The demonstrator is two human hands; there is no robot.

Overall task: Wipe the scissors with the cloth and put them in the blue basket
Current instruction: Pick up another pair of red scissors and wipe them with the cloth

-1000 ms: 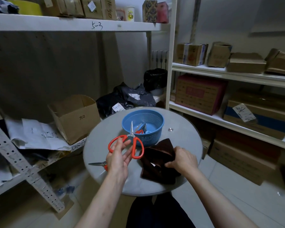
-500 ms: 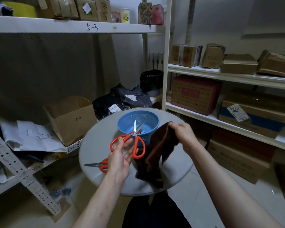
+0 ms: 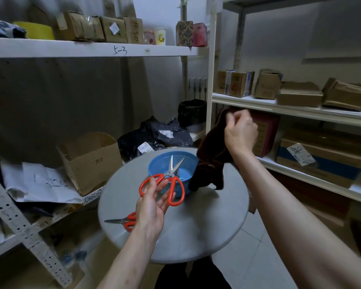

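Right, the orange-handled scissors [image 3: 168, 181] are up in the air over the near rim of the blue basket [image 3: 154, 164], blades parted a little and pointing to 12 o'clock. The left hand [image 3: 152, 207] holds them by the left handle loop, thumb and fingers curled lightly around it. At the basket's 3 o'clock hangs the dark brown cloth [image 3: 212, 161], bunched at its top inside the tightly curled right hand [image 3: 241, 132], its lower end dangling just beside the basket wall. The basket sits toward 12 o'clock on the round grey table [image 3: 196, 230]. A second pair of scissors [image 3: 123, 221] lies flat at the table's 8 o'clock. Off at 10 o'clock, an open cardboard box [image 3: 92, 161] rests on a shelf.
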